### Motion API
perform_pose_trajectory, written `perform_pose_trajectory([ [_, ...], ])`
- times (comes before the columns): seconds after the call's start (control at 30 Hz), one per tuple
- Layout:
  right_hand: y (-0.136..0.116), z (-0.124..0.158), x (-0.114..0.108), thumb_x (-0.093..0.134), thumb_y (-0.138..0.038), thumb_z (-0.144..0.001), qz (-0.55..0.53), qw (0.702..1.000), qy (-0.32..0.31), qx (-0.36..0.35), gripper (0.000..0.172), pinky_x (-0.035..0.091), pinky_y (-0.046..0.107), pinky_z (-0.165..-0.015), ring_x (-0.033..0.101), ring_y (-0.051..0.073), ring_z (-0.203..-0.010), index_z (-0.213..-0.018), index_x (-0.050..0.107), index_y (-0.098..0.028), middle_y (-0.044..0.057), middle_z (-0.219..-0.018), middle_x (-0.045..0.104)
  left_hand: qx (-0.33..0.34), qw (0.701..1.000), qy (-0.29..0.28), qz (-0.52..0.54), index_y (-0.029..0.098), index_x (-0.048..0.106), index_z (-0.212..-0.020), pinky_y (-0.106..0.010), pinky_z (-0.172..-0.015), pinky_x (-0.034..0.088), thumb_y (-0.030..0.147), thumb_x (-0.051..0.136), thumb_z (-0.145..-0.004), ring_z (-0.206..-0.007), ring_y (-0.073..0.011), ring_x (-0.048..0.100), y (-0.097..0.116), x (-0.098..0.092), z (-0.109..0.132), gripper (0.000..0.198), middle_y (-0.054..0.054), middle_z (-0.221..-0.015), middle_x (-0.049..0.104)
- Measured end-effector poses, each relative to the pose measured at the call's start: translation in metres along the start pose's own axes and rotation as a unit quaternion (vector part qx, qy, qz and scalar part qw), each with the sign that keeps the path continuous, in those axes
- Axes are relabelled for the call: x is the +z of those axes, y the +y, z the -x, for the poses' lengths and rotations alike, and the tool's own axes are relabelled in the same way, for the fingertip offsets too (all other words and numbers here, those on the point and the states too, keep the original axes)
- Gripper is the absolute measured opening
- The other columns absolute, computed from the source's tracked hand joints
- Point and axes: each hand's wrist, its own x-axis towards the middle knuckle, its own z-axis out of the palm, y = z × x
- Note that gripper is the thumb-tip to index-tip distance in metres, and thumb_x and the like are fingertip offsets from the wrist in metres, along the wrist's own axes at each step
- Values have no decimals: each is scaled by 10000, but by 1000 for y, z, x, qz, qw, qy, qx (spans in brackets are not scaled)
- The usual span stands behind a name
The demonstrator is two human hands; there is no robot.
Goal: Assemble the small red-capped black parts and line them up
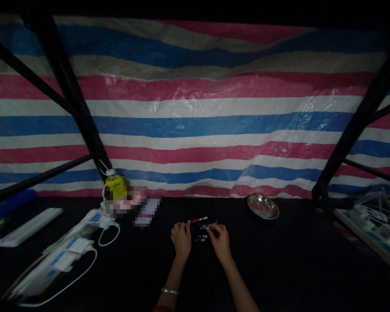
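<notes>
On the black table, a slim red pen-like rod with a silvery tip (198,219) points right from the fingertips of my left hand (182,240). That hand is closed, with its fingers curled at the rod's near end. Opposite it, my right hand (221,243) pinches a small silvery piece (204,227), too dark and tiny to name. Several similar small shiny pieces (200,238) lie on the table between my hands. A small dark shape shows just beyond my right fingertips.
A round metal dish (263,206) sits at the back right. White power strips (56,260) with plugs and cables run along the left, near a bottle of yellow liquid (116,185). Black frame bars (76,104) slant up at both sides before a striped sheet. Cables and parts fill a board (373,229) at right.
</notes>
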Motion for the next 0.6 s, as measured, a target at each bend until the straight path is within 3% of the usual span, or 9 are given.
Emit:
perform_pose_trajectory([
  [0.17, 2, 1, 0, 598, -318, -761, 58, 998, -15, 9, 193, 447, 326, -813, 581, 203, -857, -883, 714, -225, 74, -917, 643, -13, 998, 15, -55, 148, 639, -888, -391, -830, 386, 377, 341, -900, -980, -262, 491, 3, 1, 2, 375, -122, -1040, 538],
  [0.33, 1, 0, -1, 597, -233, -764, 89, 995, -38, -33, 162, 428, 314, -808, 565, 205, -889, -874, 716, -226, 51, -847, 686, -13, 996, 27, -86, 138, 634, -889, -375, -792, 386, 359, 340, -905, -958, -260, 494, 2, 4, 3, 368, -126, -1024, 533],
  [0.6, -3, 1, -2, 580, -216, -775, 163, 985, -44, -42, 171, 426, 306, -767, 557, 213, -851, -868, 724, -230, 54, -823, 665, -18, 994, 34, -98, 134, 625, -884, -373, -779, 379, 332, 356, -901, -959, -264, 487, 3, 4, 4, 334, -126, -1004, 519],
])
